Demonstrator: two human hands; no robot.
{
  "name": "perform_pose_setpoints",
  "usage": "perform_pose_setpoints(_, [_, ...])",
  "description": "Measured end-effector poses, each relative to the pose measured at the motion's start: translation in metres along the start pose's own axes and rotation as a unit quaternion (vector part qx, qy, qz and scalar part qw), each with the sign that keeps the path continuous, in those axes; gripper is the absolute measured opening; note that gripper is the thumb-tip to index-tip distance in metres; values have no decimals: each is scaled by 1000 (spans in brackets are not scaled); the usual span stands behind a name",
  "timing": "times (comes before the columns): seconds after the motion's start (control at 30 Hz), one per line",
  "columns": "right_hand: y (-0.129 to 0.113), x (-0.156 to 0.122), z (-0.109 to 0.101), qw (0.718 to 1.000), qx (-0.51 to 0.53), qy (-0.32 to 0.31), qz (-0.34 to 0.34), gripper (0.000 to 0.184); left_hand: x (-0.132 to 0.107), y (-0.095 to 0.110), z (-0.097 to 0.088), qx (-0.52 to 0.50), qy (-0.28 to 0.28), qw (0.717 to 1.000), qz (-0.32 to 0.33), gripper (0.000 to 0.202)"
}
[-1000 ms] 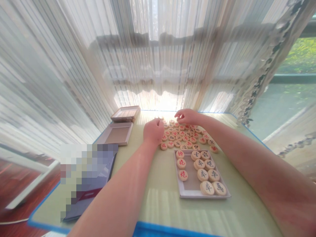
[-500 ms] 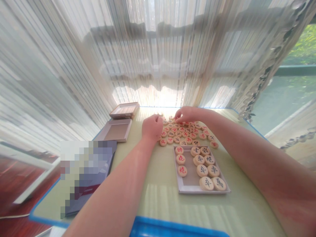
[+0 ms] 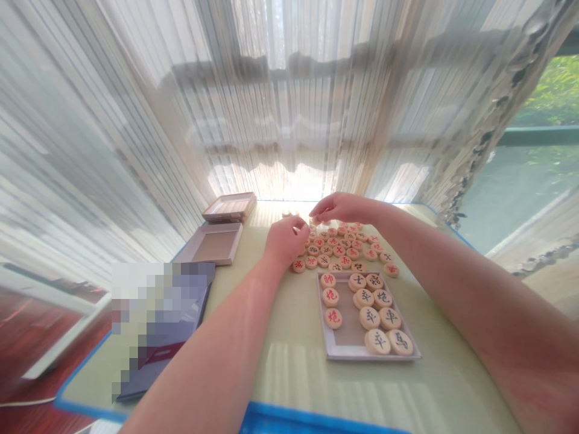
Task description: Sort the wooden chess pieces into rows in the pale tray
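Observation:
Round wooden Chinese chess pieces (image 3: 339,250) with red and black characters lie spread over the far middle of the table. My left hand (image 3: 286,242) is at the left edge of the spread, fingers curled and thumb bent in; whatever they hold is hidden. At the far side, my right hand (image 3: 340,208) reaches in from the right with its fingertips closed down on a chess piece (image 3: 313,221). Nearer me is a shallow cardboard box (image 3: 350,319). It holds a column of red pieces (image 3: 330,297) at left and two columns of black pieces (image 3: 379,341) at right.
On the left stand an open shallow box (image 3: 217,246) and another box (image 3: 230,206) behind it. A dark tablet-like device (image 3: 181,331), partly pixelated, lies by my left forearm. The pale green table (image 3: 289,380) has a blue edge. Sheer curtains (image 3: 289,120) hang behind it.
My left hand has shifted right and its thumb and fingers show more. My right hand has moved slightly left over the far pieces. The box's contents look the same.

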State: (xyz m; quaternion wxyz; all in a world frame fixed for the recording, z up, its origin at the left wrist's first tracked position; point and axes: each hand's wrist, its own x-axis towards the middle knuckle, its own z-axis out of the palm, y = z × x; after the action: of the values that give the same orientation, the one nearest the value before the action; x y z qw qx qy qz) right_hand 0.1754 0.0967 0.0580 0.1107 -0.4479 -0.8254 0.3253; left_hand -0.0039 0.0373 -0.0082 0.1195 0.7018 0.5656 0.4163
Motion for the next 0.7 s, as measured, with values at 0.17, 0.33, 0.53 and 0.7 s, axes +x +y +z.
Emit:
perform_pose_setpoints(0.17, [-5, 0, 2, 998, 58, -21, -3, 30, 0, 2, 1, 1, -30, 999, -12, 23])
perform_pose_setpoints(0.33, [-11, -4, 2, 999, 36, 4, -13, 20, 2, 1, -1, 14, -25, 1000, -11, 22])
perform_pose_setpoints(0.53, [-10, -2, 3, 998, 53, -1, -33, 19, -1, -1, 2, -26, -25, 999, 10, 31])
perform_pose_setpoints(0.7, [-10, 0, 8, 997, 71, 4, -17, 18, -1, 2, 1, -23, -34, 999, 8, 26])
